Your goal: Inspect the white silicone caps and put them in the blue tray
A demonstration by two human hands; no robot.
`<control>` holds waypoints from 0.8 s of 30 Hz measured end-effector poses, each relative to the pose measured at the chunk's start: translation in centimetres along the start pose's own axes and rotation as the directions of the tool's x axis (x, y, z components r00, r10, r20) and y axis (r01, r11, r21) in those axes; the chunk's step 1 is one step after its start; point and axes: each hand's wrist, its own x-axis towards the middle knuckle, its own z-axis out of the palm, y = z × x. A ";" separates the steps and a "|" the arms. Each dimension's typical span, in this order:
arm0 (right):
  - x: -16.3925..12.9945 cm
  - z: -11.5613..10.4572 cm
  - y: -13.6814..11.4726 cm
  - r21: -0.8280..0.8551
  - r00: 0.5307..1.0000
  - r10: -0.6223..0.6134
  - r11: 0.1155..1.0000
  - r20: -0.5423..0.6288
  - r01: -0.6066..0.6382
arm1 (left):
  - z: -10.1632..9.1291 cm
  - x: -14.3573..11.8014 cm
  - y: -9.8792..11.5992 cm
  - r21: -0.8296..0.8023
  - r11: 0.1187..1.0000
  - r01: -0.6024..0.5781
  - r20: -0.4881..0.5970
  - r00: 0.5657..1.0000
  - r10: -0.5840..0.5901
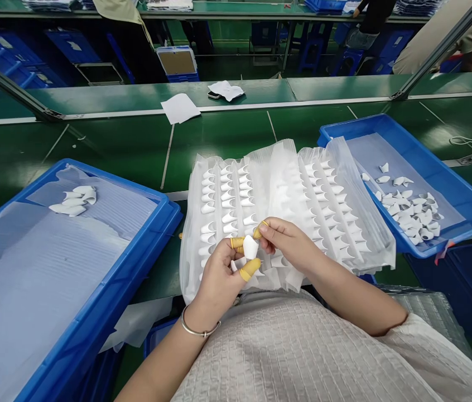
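Observation:
Between yellow-cotted fingers, my left hand [224, 274] grips a small white curved plastic piece [250, 247]. My right hand [288, 239] is close by on its right, thumb and forefinger pinched together near the piece's upper edge; whatever lies in that pinch is too small to make out. Beneath both hands lies a translucent white tray [194, 223] with rows of similar white pieces, partly covered by thin film [282, 167]. My wrists and fingers hide part of its near rows.
At left, a lined blue bin [169, 207] holds a few white pieces [75, 201]. Another blue bin [462, 178] at right has a heap of pieces [415, 215]. Paper [180, 108] and a phone [214, 95] lie on the far ledge. Slanted metal posts [441, 50] stand beyond; people work behind.

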 end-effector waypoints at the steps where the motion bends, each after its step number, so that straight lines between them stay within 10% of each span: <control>1: 0.0 0.0 0.0 0.001 1.000 0.009 1.000 0.002 -0.009 | 0.0 0.0 0.0 0.012 1.000 -0.001 -0.008 1.000 0.001; 24: 0.4 0.8 0.6 -0.028 0.999 0.028 0.999 0.038 -0.027 | -0.1 -0.2 0.5 0.185 0.983 -0.007 -0.050 0.999 0.016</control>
